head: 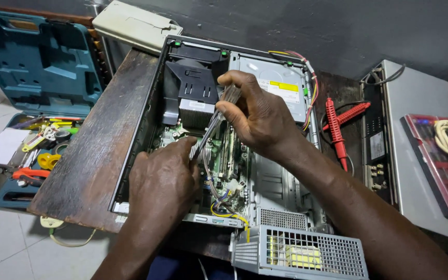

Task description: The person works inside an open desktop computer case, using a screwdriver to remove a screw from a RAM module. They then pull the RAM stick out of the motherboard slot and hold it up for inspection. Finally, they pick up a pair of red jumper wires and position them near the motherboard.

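Observation:
An open desktop computer case (140,122) lies flat on a dark wooden table (92,161), its board, heatsink (194,113) and optical drive (278,83) exposed. My right hand (257,116) is over the board, its fingers closed on a screwdriver with a clear handle (223,103) that points down into the case. Lower left, my left hand (164,179) rests inside the case and pinches the screwdriver's shaft near its tip. Coloured wires (223,203) run below the hands.
A metal power supply box (299,253) sits at the front edge. Red test probes (335,127) lie right of the case. A grey device (421,150) with a red kit and coiled cable stands at right. An open teal tool case (32,93) lies at left.

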